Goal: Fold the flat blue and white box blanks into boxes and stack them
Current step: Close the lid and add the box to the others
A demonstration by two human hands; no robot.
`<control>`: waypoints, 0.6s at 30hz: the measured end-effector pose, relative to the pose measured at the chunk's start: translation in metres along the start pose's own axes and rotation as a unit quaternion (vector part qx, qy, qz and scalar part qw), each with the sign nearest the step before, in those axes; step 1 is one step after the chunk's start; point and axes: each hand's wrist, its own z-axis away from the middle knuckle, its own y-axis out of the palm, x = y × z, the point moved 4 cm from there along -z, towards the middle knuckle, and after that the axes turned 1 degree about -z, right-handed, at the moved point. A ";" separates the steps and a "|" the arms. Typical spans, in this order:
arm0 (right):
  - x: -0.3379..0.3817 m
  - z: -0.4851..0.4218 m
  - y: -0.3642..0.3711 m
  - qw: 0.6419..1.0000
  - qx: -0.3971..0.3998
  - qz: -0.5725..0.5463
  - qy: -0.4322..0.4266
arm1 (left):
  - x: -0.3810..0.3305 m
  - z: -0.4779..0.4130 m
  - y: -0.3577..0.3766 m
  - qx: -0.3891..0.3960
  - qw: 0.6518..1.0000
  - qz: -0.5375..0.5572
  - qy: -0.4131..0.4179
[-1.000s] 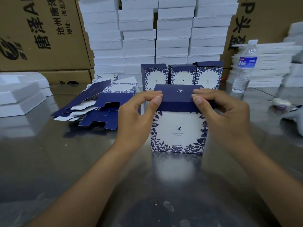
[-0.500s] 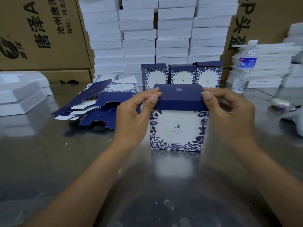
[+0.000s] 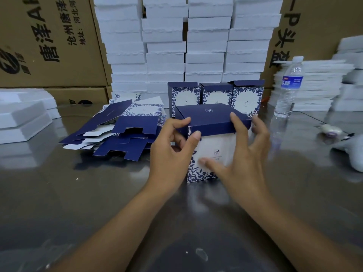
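A folded blue and white box [image 3: 213, 119] stands on the shiny table [image 3: 98, 193] in front of me, its dark blue lid down and the box turned slightly. My left hand [image 3: 170, 154] pinches the lid's front left corner between thumb and index finger. My right hand [image 3: 243, 154], blurred, lies spread over the box's right front, index finger on the lid and thumb across the white face. Three folded boxes [image 3: 216, 95] stand in a row just behind. A loose pile of flat blanks [image 3: 121, 130] lies to the left.
Stacks of white foam trays [image 3: 167, 46] and brown cartons [image 3: 49, 46] wall off the back. A water bottle [image 3: 288, 89] stands at the right beside stacked foam sheets [image 3: 318, 85]. Foam pieces [image 3: 23, 118] lie at the far left, small items [image 3: 332, 131] at the right.
The lid flap has been pressed shut. The box has turned a little, and my right hand has dropped from the lid's edge to spread over the box's front right.
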 end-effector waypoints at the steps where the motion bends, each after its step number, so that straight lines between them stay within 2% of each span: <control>1: 0.001 0.002 0.004 1.000 0.017 -0.011 0.012 | 0.000 0.001 0.001 0.005 1.000 0.001 0.000; 8: 0.000 0.005 0.015 0.987 0.063 -0.124 0.075 | -0.001 0.009 0.013 0.073 0.996 0.041 -0.009; 15: -0.020 -0.008 0.012 0.989 0.050 -0.113 0.083 | 0.002 0.018 0.027 0.166 0.985 0.039 -0.021; 18: -0.033 -0.018 0.010 0.990 0.034 -0.100 0.096 | 0.011 0.017 0.030 0.188 0.978 0.063 -0.064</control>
